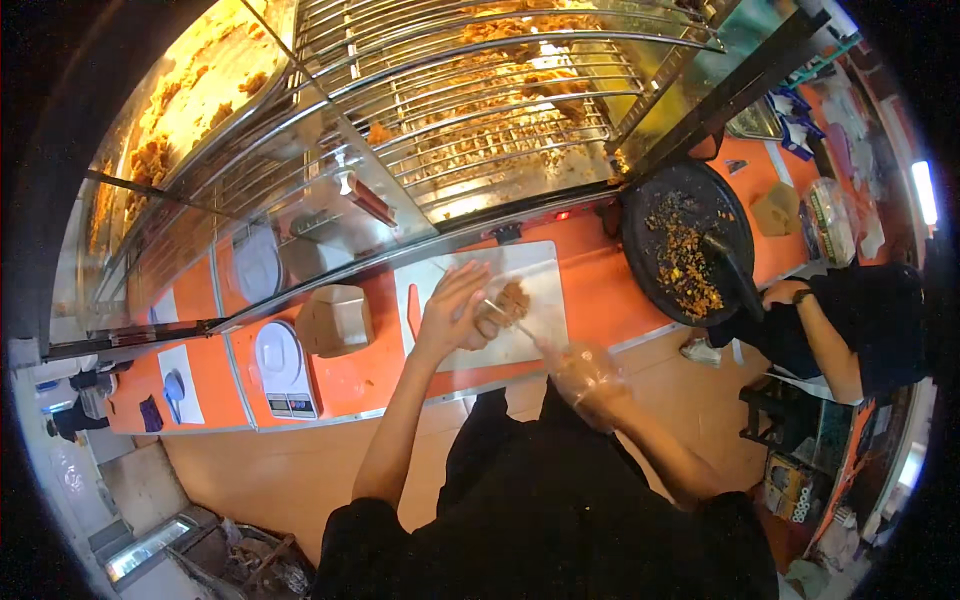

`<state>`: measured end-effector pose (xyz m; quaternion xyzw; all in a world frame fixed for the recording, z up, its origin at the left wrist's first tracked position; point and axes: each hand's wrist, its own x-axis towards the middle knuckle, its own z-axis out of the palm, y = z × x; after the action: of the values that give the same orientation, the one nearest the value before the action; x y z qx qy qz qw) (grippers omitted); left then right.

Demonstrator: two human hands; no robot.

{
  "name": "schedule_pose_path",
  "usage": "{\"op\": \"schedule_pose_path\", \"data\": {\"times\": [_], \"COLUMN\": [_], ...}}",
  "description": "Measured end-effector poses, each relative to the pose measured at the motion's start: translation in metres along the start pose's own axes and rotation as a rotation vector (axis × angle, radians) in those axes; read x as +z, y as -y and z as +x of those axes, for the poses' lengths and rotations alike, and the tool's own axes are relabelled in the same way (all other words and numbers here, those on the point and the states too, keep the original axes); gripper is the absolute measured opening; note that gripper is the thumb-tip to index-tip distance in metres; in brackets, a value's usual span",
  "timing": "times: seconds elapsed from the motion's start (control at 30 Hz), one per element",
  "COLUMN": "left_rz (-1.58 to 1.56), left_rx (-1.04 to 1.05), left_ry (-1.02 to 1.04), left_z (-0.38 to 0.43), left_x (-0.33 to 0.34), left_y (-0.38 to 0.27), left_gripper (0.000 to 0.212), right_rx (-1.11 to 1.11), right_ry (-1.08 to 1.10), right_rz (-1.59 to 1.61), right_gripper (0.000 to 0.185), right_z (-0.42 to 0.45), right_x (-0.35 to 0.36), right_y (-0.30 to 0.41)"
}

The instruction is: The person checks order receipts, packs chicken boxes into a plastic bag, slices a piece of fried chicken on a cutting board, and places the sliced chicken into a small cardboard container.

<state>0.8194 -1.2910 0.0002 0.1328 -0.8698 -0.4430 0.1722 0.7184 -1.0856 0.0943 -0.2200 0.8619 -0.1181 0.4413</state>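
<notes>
My right hand (589, 379), in a clear plastic glove, grips the handle of a thin-bladed knife (519, 324). The blade slants up and left over a white cutting board (536, 266). A browned piece of fried food (513, 298) lies on the board beside the blade, partly cut and blurred. My left hand (452, 307) is stretched over the blade side of the knife, close to the food; blur hides whether it presses on blade or food. A red-orange slot marks the handle hole at the board's left side.
A brown paper box (335, 321) and white kitchen scale (282, 367) stand left on the orange counter (592, 281). A glass-fronted warming cabinet (517, 202) with wire racks of fried food rises behind. At right, a co-worker's hand (786, 292) is at a large black mortar (634, 225) with crushed seasoning and a pestle (731, 274).
</notes>
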Motion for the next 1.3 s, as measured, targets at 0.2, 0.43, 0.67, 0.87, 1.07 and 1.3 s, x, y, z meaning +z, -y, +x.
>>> {"op": "schedule_pose_path", "data": {"times": [0.2, 0.43, 0.67, 0.87, 1.07, 1.3], "left_rz": [0.038, 0.021, -0.025, -0.003, -0.026, -0.045], "left_rx": [-0.023, 0.024, 0.066, 0.132, 0.113, 0.106], "left_ry": [0.081, 0.180, 0.282, 0.252, 0.238, 0.226], "left_z": [-0.024, -0.030, -0.024, -0.025, -0.022, -0.036], "left_x": [-0.032, -0.031, -0.024, -0.017, -0.033, -0.042], "left_y": [0.012, 0.045, 0.061, 0.081, 0.065, 0.059], "left_gripper": [0.030, 0.031, 0.031, 0.031, 0.032, 0.032], "right_rx": [-0.058, 0.028, 0.103, 0.064, 0.124, -0.083], "right_ry": [0.109, 0.005, -0.037, -0.072, -0.082, -0.105], "right_rz": [-0.032, -0.004, 0.100, 0.039, 0.061, 0.063], "right_gripper": [0.082, 0.079, 0.072, 0.065, 0.066, 0.077], "right_z": [-0.003, 0.000, -0.005, 0.012, 0.000, -0.003], "right_x": [0.042, 0.088, 0.101, 0.121, 0.102, 0.135], "right_y": [0.018, 0.022, 0.030, 0.027, 0.034, 0.023]}}
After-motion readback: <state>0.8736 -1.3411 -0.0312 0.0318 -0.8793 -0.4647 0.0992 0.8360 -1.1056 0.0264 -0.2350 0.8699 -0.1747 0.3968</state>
